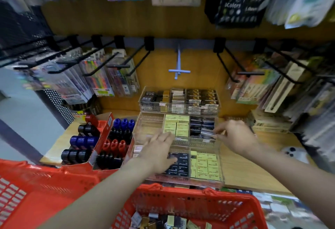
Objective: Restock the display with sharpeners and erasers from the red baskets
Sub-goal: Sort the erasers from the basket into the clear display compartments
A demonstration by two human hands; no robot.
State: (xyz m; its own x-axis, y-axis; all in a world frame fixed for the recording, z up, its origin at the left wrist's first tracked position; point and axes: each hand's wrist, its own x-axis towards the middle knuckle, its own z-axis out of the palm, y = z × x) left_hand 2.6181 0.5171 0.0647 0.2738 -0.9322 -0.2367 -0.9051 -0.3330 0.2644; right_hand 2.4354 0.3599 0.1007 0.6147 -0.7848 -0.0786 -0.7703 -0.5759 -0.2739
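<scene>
Right hand, frame centre-right, pinches dark boxed eraser over clear acrylic tiered display. Left hand flat, fingers extended, resting on display, holding nothing.

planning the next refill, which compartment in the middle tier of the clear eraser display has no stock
The left compartment of the middle tier: only clear plastic shows there. The centre one holds yellow erasers, and the right one holds dark ones.

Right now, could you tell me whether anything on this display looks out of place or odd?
Only one gap: the left compartment of the middle clear tray holds nothing, while the yellow erasers beside it sit in neat rows.
</scene>
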